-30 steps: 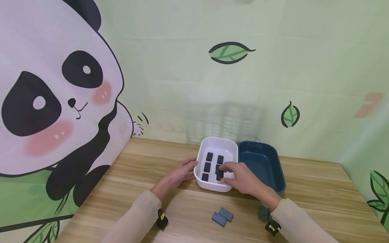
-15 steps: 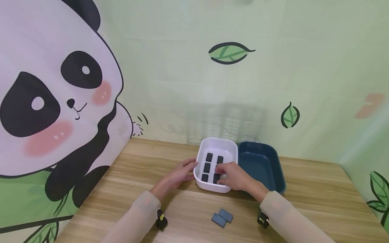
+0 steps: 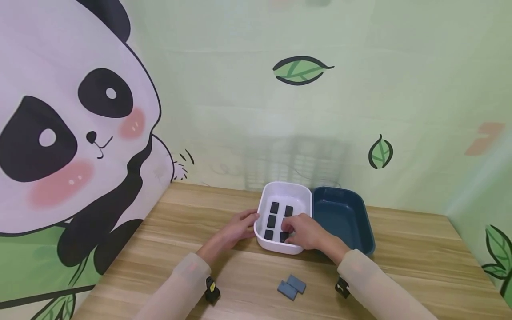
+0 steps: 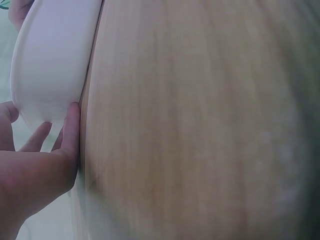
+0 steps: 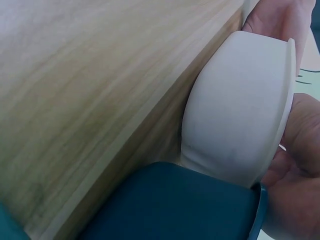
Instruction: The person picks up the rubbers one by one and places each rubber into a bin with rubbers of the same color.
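Note:
A white rectangular bin (image 3: 280, 247) stands on the table, with small black blocks in two columns on its floor. My left hand (image 3: 240, 226) is at the bin's left side. In the left wrist view its fairly straight fingers (image 4: 73, 122) lie against the outer wall, low by the table. Reaching over the right rim, my right hand (image 3: 307, 232) pinches a black block (image 3: 283, 237) at the near end of the right column. These fingers partly cover the block behind it. The right wrist view shows the bin's outer wall (image 5: 237, 105) hiding the block and fingertips.
A dark blue bin (image 3: 342, 220) stands right beside the white one, with a bare floor. Two blue-grey tiles (image 3: 292, 286) lie overlapping on the wooden table (image 3: 240, 284) in front. A wall with panda and leaf pictures rises behind the table.
My right hand has moved slightly left with the black block, bringing it down into line at the near end of the right column. The left hand stays at the bin's side.

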Demonstrator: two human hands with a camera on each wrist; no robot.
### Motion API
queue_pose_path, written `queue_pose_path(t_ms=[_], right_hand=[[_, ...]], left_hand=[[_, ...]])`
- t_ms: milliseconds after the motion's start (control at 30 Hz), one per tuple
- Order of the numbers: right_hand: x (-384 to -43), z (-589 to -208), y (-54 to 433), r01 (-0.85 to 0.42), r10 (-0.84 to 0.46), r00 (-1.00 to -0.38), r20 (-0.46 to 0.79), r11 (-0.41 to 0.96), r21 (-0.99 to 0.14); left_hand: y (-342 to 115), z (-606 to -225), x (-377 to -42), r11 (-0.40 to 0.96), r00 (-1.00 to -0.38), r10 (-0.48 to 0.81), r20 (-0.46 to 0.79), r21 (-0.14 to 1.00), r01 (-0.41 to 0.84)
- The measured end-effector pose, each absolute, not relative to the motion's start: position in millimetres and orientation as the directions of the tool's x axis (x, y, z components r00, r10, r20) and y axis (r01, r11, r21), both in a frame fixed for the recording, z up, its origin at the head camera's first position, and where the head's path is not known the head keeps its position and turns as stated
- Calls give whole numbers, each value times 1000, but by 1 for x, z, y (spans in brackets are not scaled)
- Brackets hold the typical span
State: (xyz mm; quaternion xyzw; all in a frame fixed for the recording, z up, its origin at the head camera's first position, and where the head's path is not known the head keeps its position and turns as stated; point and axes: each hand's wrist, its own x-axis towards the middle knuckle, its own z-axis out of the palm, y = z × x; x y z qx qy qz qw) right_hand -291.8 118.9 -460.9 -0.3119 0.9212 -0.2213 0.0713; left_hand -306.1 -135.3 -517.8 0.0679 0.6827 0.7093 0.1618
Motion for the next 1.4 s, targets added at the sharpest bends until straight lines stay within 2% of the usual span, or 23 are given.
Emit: queue_pose_path(t_ms=[400, 1000, 1400], right_hand=[[-294, -459, 122, -573, -617, -786, 18, 719, -393], [-293, -457, 129, -591, -625, -780, 34, 718, -367], [-283, -439, 132, -581, -650, -756, 71, 617, -532]], left_hand=[[-130, -518, -309, -6, -940, 321, -118, 992, -127], [-121, -514, -309, -4, -937, 330, -114, 992, -123], [-135, -518, -313, -3, -935, 327, -134, 990, -143]])
